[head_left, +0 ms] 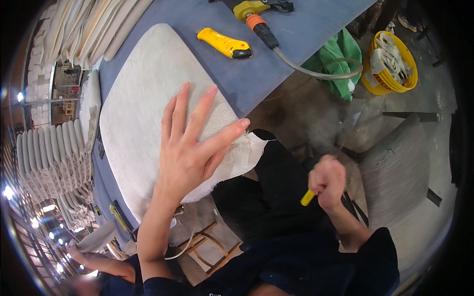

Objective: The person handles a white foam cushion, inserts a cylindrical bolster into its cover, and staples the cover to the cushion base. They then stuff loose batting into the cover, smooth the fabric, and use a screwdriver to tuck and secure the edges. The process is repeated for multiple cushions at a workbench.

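My left hand [190,140] lies flat with fingers spread on a pale, fabric-covered seat cushion [143,74] at the table's near edge. Loose woven cloth [251,153] with a frayed edge hangs from the cushion's corner, beside my thumb. Out to the right, away from the cushion, my right hand [328,180] is closed round a yellow-handled knife [308,197]. Its blade end is smeared by motion. A yellow utility knife [224,43] lies on the table beyond the cushion.
On the blue-grey table [316,24] lies a yellow-and-black air tool [251,12] with a clear hose. A green cloth [338,66] and a yellow bucket [382,84] of scraps stand right. Cushions [52,148] are stacked left. Another person's arm [106,264] shows lower left.
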Action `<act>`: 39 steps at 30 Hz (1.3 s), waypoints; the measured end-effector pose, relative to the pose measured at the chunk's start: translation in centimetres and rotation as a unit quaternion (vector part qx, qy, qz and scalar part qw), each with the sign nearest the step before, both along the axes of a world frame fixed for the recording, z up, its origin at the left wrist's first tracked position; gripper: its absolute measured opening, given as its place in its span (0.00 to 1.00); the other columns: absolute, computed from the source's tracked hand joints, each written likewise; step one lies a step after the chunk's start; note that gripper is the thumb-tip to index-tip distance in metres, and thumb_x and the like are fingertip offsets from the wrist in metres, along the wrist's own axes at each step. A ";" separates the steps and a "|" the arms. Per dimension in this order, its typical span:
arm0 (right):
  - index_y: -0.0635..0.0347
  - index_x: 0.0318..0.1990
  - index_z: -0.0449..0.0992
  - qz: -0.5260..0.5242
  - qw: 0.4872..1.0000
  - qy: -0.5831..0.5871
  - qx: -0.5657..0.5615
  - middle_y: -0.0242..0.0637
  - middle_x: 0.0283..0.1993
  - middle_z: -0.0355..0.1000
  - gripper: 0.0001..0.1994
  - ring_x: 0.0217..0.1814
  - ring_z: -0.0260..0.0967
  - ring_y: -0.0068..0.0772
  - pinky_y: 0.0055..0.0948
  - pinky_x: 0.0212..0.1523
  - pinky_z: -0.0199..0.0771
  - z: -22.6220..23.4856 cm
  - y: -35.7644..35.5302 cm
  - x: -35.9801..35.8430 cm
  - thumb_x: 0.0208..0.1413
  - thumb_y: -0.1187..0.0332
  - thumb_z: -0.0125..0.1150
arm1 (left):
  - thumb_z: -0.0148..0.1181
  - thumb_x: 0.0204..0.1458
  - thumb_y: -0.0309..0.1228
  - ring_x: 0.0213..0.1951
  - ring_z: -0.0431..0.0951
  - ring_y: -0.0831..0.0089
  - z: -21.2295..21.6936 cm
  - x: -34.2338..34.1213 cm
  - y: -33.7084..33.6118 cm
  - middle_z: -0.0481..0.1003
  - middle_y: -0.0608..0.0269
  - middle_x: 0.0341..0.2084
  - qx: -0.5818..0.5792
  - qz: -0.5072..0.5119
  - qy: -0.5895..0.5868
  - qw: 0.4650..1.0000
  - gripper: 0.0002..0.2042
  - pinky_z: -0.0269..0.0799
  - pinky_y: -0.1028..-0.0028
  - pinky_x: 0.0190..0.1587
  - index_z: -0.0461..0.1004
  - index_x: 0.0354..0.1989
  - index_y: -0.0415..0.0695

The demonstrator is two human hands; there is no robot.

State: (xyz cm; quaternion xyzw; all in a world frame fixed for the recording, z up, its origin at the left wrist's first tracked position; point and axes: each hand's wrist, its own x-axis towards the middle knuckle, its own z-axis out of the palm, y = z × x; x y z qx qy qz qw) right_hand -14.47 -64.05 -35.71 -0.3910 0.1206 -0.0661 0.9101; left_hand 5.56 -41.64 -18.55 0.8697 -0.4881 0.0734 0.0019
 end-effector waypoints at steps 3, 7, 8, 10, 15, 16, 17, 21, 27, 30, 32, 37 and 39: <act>0.52 0.31 0.59 -0.126 0.991 -0.035 0.013 0.23 0.20 0.49 0.19 0.17 0.47 0.20 0.26 0.18 0.53 1.1 -0.3 1.1 0.80 0.58 0.42 | 0.71 0.49 0.29 0.77 0.56 0.35 0.2 -0.2 -0.3 0.61 0.50 0.77 0.005 0.008 0.003 1.000 0.26 0.54 0.40 0.75 0.85 0.57 0.73; 0.48 0.32 0.58 -0.248 0.942 -0.225 -0.001 0.23 0.23 0.50 0.21 0.21 0.50 0.22 0.28 0.23 0.58 9.1 -1.9 5.6 0.82 0.53 0.37 | 0.69 0.51 0.28 0.79 0.52 0.35 -0.6 -0.2 -0.2 0.58 0.48 0.79 -0.021 0.008 -0.014 1.000 0.26 0.55 0.40 0.75 0.85 0.56 0.75; 0.48 0.33 0.59 -0.271 0.922 -0.276 0.014 0.23 0.23 0.51 0.21 0.23 0.51 0.22 0.29 0.25 0.59 11.6 -2.4 7.2 0.82 0.51 0.36 | 0.69 0.51 0.27 0.80 0.51 0.35 -1.0 -0.2 0.1 0.57 0.48 0.80 -0.034 0.007 -0.021 0.999 0.26 0.55 0.40 0.75 0.85 0.57 0.75; 0.48 0.32 0.60 -0.238 0.887 -0.392 0.052 0.24 0.26 0.51 0.19 0.26 0.50 0.22 0.28 0.30 0.58 14.9 -3.3 10.5 0.81 0.54 0.37 | 0.68 0.51 0.27 0.80 0.49 0.34 -0.9 -0.2 0.4 0.55 0.45 0.80 -0.048 0.007 -0.030 0.998 0.27 0.56 0.41 0.75 0.85 0.57 0.76; 0.50 0.30 0.62 -0.093 0.929 -0.349 0.083 0.23 0.25 0.46 0.18 0.25 0.46 0.22 0.29 0.28 0.52 15.0 -1.8 22.3 0.77 0.58 0.49 | 0.69 0.50 0.28 0.79 0.51 0.33 -0.2 -0.4 -0.1 0.52 0.40 0.80 -0.066 -0.004 -0.021 0.998 0.28 0.56 0.43 0.76 0.84 0.58 0.76; 0.50 0.30 0.62 -0.107 0.933 -0.331 0.088 0.22 0.25 0.46 0.18 0.25 0.45 0.22 0.29 0.27 0.52 15.3 -0.9 22.7 0.77 0.58 0.49 | 0.69 0.50 0.28 0.79 0.51 0.32 -0.1 -0.5 0.1 0.52 0.39 0.80 -0.067 0.001 -0.018 0.998 0.27 0.56 0.43 0.76 0.84 0.58 0.75; 0.50 0.30 0.61 -0.123 0.937 -0.313 0.092 0.22 0.24 0.45 0.18 0.24 0.45 0.21 0.29 0.27 0.51 15.7 -0.3 22.9 0.77 0.57 0.49 | 0.69 0.50 0.29 0.79 0.52 0.32 0.0 -0.6 0.3 0.52 0.38 0.80 -0.068 0.004 -0.014 0.998 0.27 0.56 0.44 0.76 0.84 0.58 0.75; 0.49 0.30 0.59 -0.212 0.908 -0.352 0.081 0.21 0.23 0.44 0.21 0.22 0.42 0.19 0.26 0.24 0.49 17.7 -1.4 19.8 0.80 0.53 0.45 | 0.68 0.51 0.29 0.79 0.53 0.34 0.0 -0.7 0.9 0.53 0.40 0.80 -0.087 -0.005 -0.014 0.996 0.26 0.56 0.45 0.76 0.84 0.57 0.75; 0.50 0.30 0.58 -0.278 0.910 -0.308 0.005 0.25 0.25 0.50 0.20 0.23 0.49 0.23 0.28 0.25 0.52 17.9 -0.6 18.5 0.77 0.54 0.47 | 0.67 0.51 0.27 0.75 0.62 0.33 -0.8 -0.6 2.0 0.69 0.44 0.72 -0.119 -0.049 -0.093 0.987 0.24 0.61 0.48 0.73 0.83 0.58 0.63; 0.51 0.31 0.60 -0.289 0.887 -0.353 -0.072 0.28 0.29 0.54 0.19 0.23 0.50 0.22 0.26 0.23 0.52 20.1 -1.2 12.7 0.77 0.55 0.47 | 0.60 0.64 0.31 0.59 0.79 0.44 -1.9 -2.1 4.6 0.83 0.47 0.50 -0.332 -0.026 -0.032 0.942 0.15 0.72 0.55 0.63 0.77 0.59 0.47; 0.55 0.32 0.63 -0.233 0.909 -0.309 -0.153 0.29 0.30 0.57 0.20 0.22 0.52 0.20 0.23 0.21 0.52 19.4 1.3 8.9 0.77 0.54 0.48 | 0.51 0.72 0.35 0.46 0.80 0.61 -5.7 -6.2 5.2 0.80 0.56 0.38 -0.659 -0.017 0.174 0.732 0.13 0.73 0.65 0.54 0.73 0.57 0.43; 0.64 0.59 0.75 0.053 0.918 -0.151 -0.364 0.30 0.43 0.69 0.14 0.29 0.61 0.12 0.13 0.30 0.60 10.9 8.0 1.3 0.68 0.73 0.63 | 0.38 0.79 0.46 0.32 0.67 0.79 -9.4 -14.5 5.3 0.68 0.67 0.27 -0.785 0.212 0.303 0.498 0.20 0.64 0.75 0.37 0.68 0.55 0.40; 0.65 0.67 0.71 0.159 0.919 -0.121 -0.340 0.28 0.41 0.67 0.26 0.33 0.64 0.10 0.14 0.33 0.65 9.3 12.1 -0.2 0.61 0.81 0.68 | 0.40 0.78 0.46 0.33 0.67 0.80 -10.7 -17.1 6.0 0.69 0.68 0.29 -0.775 0.204 0.329 0.500 0.19 0.64 0.76 0.38 0.68 0.55 0.40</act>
